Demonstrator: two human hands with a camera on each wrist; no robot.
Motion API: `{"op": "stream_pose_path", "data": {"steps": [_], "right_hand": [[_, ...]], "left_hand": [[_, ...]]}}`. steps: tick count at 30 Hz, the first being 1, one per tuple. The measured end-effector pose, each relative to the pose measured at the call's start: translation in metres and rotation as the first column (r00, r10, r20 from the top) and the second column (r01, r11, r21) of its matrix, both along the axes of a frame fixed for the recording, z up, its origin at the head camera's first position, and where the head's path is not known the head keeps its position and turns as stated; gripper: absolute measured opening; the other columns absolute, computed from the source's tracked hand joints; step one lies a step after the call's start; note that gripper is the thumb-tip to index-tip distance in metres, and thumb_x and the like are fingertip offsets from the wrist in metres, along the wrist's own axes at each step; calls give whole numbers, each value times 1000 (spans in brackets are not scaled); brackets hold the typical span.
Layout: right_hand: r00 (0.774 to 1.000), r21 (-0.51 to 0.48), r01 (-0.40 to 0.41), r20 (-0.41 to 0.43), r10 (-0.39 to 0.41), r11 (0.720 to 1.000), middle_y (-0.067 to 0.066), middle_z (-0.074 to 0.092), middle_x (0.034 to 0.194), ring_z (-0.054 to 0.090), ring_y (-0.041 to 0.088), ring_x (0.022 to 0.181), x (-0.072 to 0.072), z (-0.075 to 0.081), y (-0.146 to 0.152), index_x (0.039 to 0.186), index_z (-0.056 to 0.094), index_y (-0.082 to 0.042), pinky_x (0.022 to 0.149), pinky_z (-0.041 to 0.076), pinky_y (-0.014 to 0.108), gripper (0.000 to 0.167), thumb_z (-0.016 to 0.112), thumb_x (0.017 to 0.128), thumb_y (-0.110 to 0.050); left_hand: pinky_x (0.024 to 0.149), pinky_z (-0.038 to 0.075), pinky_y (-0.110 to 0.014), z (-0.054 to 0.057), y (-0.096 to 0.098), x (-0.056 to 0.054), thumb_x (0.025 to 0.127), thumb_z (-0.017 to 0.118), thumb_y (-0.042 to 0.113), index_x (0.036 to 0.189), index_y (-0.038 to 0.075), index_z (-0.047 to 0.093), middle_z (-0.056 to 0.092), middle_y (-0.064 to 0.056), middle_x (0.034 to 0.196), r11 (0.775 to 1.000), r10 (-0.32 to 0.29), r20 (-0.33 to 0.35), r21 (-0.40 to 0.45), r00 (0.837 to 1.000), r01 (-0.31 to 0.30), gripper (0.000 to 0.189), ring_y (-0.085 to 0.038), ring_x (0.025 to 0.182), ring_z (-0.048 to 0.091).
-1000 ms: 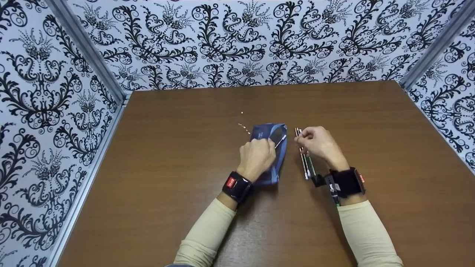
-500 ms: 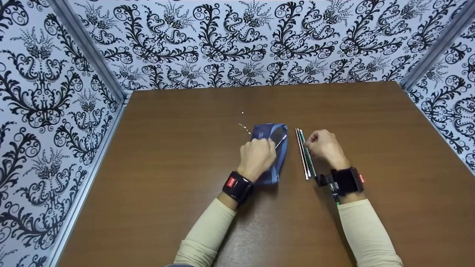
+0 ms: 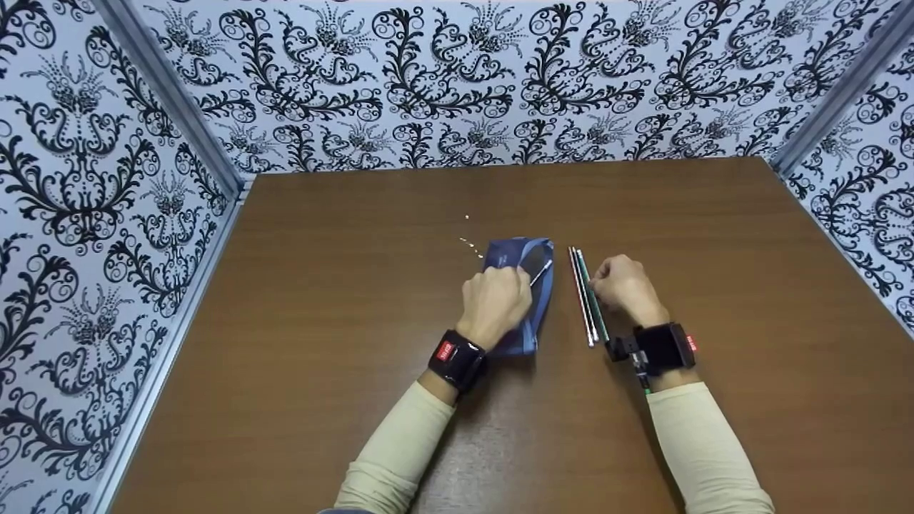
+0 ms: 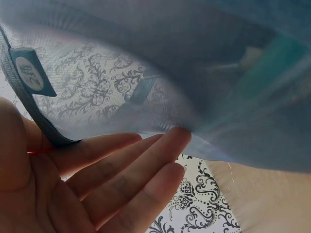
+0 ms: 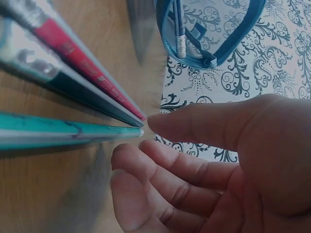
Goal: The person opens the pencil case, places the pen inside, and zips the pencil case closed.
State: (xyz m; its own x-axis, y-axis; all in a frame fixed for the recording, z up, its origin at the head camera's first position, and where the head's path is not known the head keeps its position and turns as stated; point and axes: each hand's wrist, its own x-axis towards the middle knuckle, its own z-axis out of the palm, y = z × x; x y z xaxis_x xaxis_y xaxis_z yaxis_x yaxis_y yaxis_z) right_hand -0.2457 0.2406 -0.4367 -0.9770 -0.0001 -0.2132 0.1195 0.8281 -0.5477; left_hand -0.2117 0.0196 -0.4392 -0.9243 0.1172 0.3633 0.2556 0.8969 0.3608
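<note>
My left hand (image 3: 495,303) grips a blue mesh zip pouch (image 3: 505,251) lying on the table. In the left wrist view its fingers (image 4: 141,179) lie along the pouch's lower edge, and a green shape (image 4: 277,65) is blurred behind the mesh. A pencil (image 3: 540,273) shows in the pouch's opening. Right of the pouch, red (image 5: 80,60), dark (image 5: 92,94) and green (image 5: 63,131) pencils lie side by side on the table. My right hand (image 3: 627,287) is just beside the green one, its fingers loosely bent and a gap between thumb and forefinger, holding nothing.
The brown table (image 3: 321,285) has patterned panels (image 3: 457,86) along its back and sides. Small white specks (image 3: 471,247) lie behind the pouch, at its far left. A black camera strap (image 3: 665,350) on my right wrist reaches close to the near end of the pencils.
My right hand has drawn back to the right from over the pencils, leaving them uncovered, and has come slightly nearer. My left hand and the pouch have stayed in place.
</note>
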Motion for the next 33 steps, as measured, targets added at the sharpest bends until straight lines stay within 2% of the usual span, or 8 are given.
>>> {"op": "stream_pose_path", "data": {"steps": [3, 7, 10, 14, 21, 28, 33], "right_hand": [[1000, 16, -9, 3, 9, 1000, 7, 65, 79, 61, 15, 63, -1, -1, 0, 87, 67, -1, 59, 49, 28, 13, 60, 91, -11], [999, 46, -32, -18, 33, 998, 5, 64, 74, 59, 15, 60, -2, -4, 0, 75, 66, -6, 56, 45, 27, 15, 54, 84, -6], [999, 57, -38, -30, 40, 998, 2, 61, 67, 57, 15, 57, -2, -5, 0, 66, 61, -9, 53, 43, 27, 17, 52, 79, -3], [999, 62, -35, -22, 36, 997, -1, 55, 60, 54, 15, 54, -2, -6, 0, 59, 54, -13, 51, 42, 27, 22, 52, 79, -4], [999, 57, -24, 24, 23, 998, 1, 55, 62, 54, 14, 55, -1, -6, -2, 63, 53, -12, 50, 43, 27, 21, 53, 84, -6], [999, 95, -32, 3, 32, 995, -1, 51, 55, 50, 16, 52, -2, -8, -3, 57, 48, -14, 47, 39, 28, 24, 51, 79, -4], [1000, 137, -11, 5, 11, 990, 1, 53, 58, 51, 19, 55, -2, -8, -4, 58, 50, -13, 47, 38, 30, 23, 56, 80, -8]], "left_hand": [[51, 51, -46, 0, 0, 1, 100, 41, 28, 60, 10, 61, 71, -13, 71, 1000, 5, -12, -4, 1000, -5, 48, -32, 60, 68], [50, 51, -47, 1, 0, 2, 99, 43, 28, 58, 11, 60, 71, -13, 70, 1000, 9, -35, -6, 999, -9, 48, -32, 60, 69], [49, 50, -47, 1, 0, 2, 99, 43, 28, 58, 11, 59, 71, -14, 70, 1000, 6, -38, 1, 999, -6, 47, -32, 60, 68], [49, 50, -47, 1, 0, 1, 99, 43, 28, 58, 11, 59, 70, -13, 69, 1000, 2, -30, 6, 1000, -2, 48, -32, 59, 68], [50, 50, -46, 0, 0, 0, 100, 41, 29, 59, 11, 59, 70, -13, 69, 1000, 3, 1, -3, 1000, -3, 49, -31, 59, 68], [49, 50, -45, -1, 0, 0, 100, 41, 29, 59, 11, 59, 70, -13, 69, 1000, 1, -1, -4, 1000, -1, 49, -31, 58, 67], [49, 50, -46, 0, 0, 1, 100, 43, 29, 58, 11, 59, 71, -13, 69, 1000, 11, -17, -8, 1000, -11, 48, -32, 59, 68]]}}
